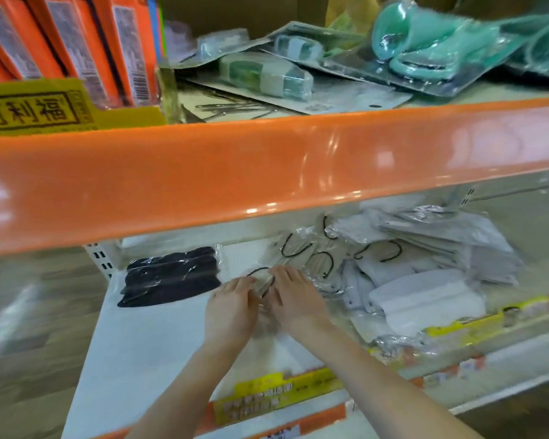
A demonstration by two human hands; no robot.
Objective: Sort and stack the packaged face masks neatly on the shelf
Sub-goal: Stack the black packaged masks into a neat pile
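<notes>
Glossy orange shelf edge [266, 166]; crinkly clear plastic round cloth masks [298, 258]

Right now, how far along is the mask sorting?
Early. Done: the black mask packs lie stacked alone at the shelf's left. In hand: left hand and right hand hold a beige mask pack. Left: the jumbled grey and white mask packs on the right.

Orange beam [266, 172]: we note it hides the rear of the lower shelf [146, 337].
Beige mask pack [263, 285]: mostly covered by both hands; we cannot tell the grip.
Price labels [260, 397]: print blurred, unreadable.
Orange boxes [76, 49]: cut off by the top edge.
Grey mask heap [425, 280]: blurred, so we cannot count the packs.
Floor [29, 312]: blurred.
</notes>
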